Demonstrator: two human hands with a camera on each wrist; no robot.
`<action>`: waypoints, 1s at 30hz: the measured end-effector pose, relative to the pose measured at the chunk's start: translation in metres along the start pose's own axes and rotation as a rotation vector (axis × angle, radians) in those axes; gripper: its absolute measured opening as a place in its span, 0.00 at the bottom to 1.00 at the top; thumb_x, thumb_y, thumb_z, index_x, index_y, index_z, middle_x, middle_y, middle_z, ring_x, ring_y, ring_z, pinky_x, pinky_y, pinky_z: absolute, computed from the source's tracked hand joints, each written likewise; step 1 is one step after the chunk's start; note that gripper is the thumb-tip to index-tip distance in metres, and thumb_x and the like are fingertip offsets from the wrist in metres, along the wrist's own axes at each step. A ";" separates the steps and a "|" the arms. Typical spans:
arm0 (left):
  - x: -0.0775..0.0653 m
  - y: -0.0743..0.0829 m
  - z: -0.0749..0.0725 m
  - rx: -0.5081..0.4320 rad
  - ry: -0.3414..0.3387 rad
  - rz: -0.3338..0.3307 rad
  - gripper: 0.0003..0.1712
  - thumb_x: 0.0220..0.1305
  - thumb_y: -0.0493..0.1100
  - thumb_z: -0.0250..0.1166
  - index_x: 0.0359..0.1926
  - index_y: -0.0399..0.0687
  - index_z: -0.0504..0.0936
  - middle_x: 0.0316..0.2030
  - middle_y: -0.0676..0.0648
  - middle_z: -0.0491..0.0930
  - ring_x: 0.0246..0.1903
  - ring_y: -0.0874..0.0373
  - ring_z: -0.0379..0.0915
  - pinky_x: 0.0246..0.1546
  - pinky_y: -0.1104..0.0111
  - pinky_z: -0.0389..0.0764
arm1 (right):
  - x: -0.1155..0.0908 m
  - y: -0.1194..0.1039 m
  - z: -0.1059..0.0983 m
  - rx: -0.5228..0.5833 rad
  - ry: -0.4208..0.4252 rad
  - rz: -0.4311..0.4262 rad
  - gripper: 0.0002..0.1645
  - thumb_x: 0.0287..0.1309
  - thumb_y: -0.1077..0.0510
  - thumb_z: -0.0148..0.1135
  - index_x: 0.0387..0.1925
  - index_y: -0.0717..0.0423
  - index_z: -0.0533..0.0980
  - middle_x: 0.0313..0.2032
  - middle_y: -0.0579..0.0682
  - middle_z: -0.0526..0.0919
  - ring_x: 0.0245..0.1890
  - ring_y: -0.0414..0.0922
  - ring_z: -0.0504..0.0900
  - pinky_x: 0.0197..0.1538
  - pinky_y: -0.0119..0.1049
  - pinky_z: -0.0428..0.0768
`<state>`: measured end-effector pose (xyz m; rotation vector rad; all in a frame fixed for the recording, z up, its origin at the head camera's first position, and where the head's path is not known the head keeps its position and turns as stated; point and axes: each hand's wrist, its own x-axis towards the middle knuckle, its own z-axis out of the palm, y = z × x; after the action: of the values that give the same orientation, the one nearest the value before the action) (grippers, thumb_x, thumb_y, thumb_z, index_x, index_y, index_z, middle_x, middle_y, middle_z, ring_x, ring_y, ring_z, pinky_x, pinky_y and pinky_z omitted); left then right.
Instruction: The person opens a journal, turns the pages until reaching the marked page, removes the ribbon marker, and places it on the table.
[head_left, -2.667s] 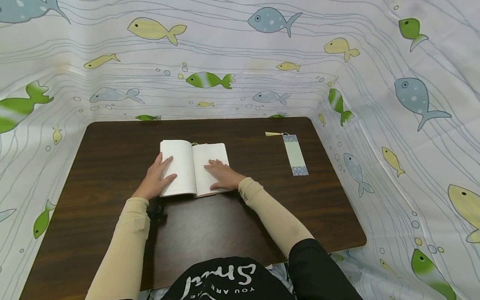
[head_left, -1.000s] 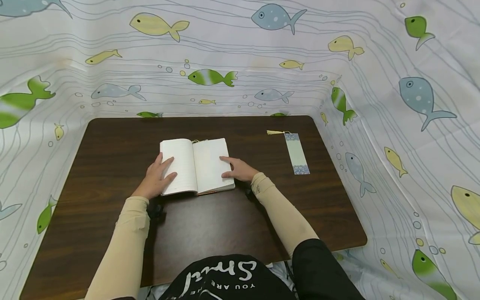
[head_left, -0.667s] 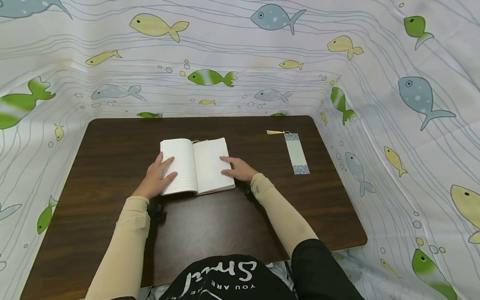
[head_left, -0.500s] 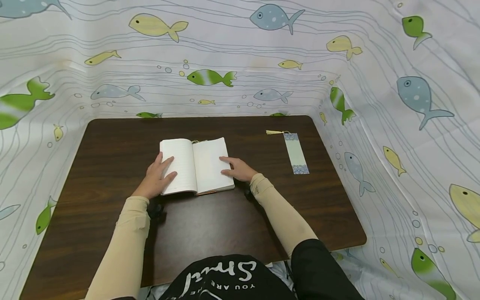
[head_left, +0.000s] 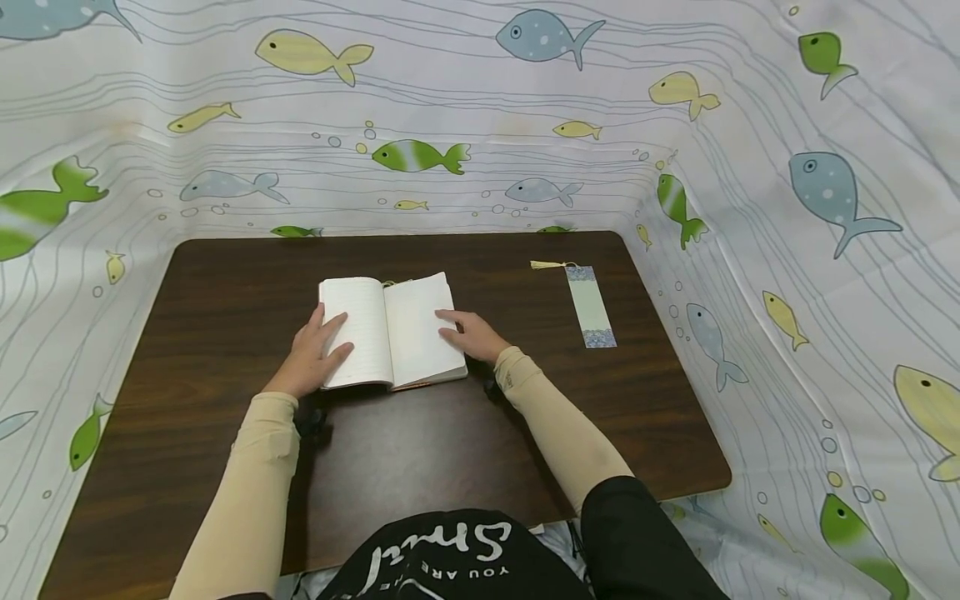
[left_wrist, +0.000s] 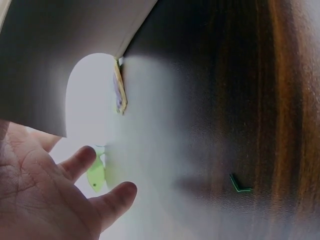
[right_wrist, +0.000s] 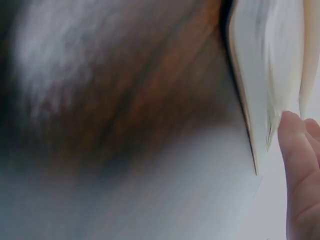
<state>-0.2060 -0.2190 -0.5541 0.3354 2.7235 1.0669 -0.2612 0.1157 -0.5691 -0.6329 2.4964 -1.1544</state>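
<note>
An open notebook (head_left: 360, 333) lies on the dark wooden table, lined on its left page and seemingly plain on its right. My left hand (head_left: 309, 354) rests on the left page's outer edge with thumb and fingers spread. The left wrist view shows two relaxed fingers (left_wrist: 112, 202) beyond the arched cover (left_wrist: 45, 60). At the outer edge of the right page (head_left: 417, 333), my right hand (head_left: 476, 335) pinches a page between thumb and forefinger. That page stands slightly away from the stack (right_wrist: 250, 65) in the right wrist view; the exact pinch is partly hidden.
A pale green bookmark (head_left: 590, 307) with blue patterned ends and a yellow tassel lies at the right of the table (head_left: 225, 317). A cord (left_wrist: 120, 90) hangs at the notebook's far edge. A fish-printed curtain (head_left: 442, 83) surrounds the table.
My right hand has slid from the middle of the right page out to its edge, then slightly inward and up. The page's far corner has risen a little. My left hand has stayed put.
</note>
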 end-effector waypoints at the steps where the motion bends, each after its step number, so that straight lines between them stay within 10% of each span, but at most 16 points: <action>1: 0.000 0.000 0.000 0.001 0.000 -0.001 0.40 0.77 0.55 0.55 0.79 0.41 0.54 0.79 0.33 0.27 0.75 0.24 0.29 0.65 0.26 0.44 | 0.000 -0.001 0.000 0.013 0.013 -0.007 0.28 0.77 0.54 0.54 0.73 0.56 0.68 0.70 0.52 0.72 0.61 0.48 0.75 0.64 0.40 0.73; 6: 0.001 0.000 -0.002 0.002 0.001 -0.002 0.40 0.77 0.56 0.55 0.79 0.41 0.54 0.79 0.34 0.27 0.75 0.25 0.29 0.65 0.26 0.44 | 0.001 -0.011 0.002 0.119 0.082 -0.033 0.30 0.75 0.56 0.56 0.75 0.53 0.65 0.63 0.52 0.77 0.43 0.43 0.72 0.50 0.34 0.72; 11: 0.000 0.000 -0.002 -0.001 0.003 0.005 0.40 0.77 0.55 0.55 0.79 0.40 0.55 0.79 0.32 0.27 0.75 0.24 0.30 0.65 0.26 0.44 | 0.004 -0.025 0.009 0.392 0.079 -0.030 0.46 0.75 0.58 0.56 0.82 0.45 0.42 0.52 0.54 0.78 0.40 0.42 0.79 0.46 0.35 0.78; 16: 0.001 0.001 -0.002 -0.004 0.006 0.017 0.40 0.77 0.55 0.55 0.79 0.40 0.55 0.79 0.32 0.27 0.75 0.24 0.30 0.65 0.26 0.44 | 0.005 -0.041 0.017 0.503 0.042 -0.037 0.42 0.78 0.54 0.50 0.82 0.41 0.41 0.69 0.64 0.71 0.71 0.52 0.69 0.68 0.45 0.71; 22: 0.000 0.000 -0.001 -0.025 0.013 0.032 0.38 0.79 0.55 0.51 0.78 0.38 0.55 0.79 0.32 0.27 0.74 0.23 0.29 0.65 0.26 0.42 | 0.006 -0.057 0.029 0.546 -0.060 -0.140 0.45 0.74 0.36 0.33 0.81 0.56 0.45 0.76 0.60 0.59 0.76 0.53 0.59 0.72 0.53 0.64; 26: -0.002 0.001 -0.002 -0.082 0.030 0.056 0.36 0.82 0.57 0.38 0.78 0.37 0.56 0.79 0.32 0.28 0.75 0.24 0.28 0.67 0.28 0.39 | 0.007 -0.062 0.041 0.369 -0.101 -0.203 0.56 0.64 0.25 0.28 0.78 0.60 0.56 0.77 0.56 0.60 0.77 0.48 0.57 0.74 0.41 0.61; 30: -0.003 0.002 -0.002 -0.173 0.055 0.063 0.43 0.81 0.62 0.27 0.77 0.31 0.54 0.80 0.34 0.30 0.76 0.28 0.27 0.70 0.32 0.36 | 0.005 -0.064 0.052 0.115 -0.122 -0.242 0.41 0.75 0.37 0.34 0.75 0.59 0.64 0.78 0.52 0.58 0.78 0.41 0.53 0.74 0.29 0.54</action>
<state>-0.2033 -0.2196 -0.5512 0.3712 2.6593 1.3365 -0.2253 0.0431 -0.5522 -0.9625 2.2801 -1.2898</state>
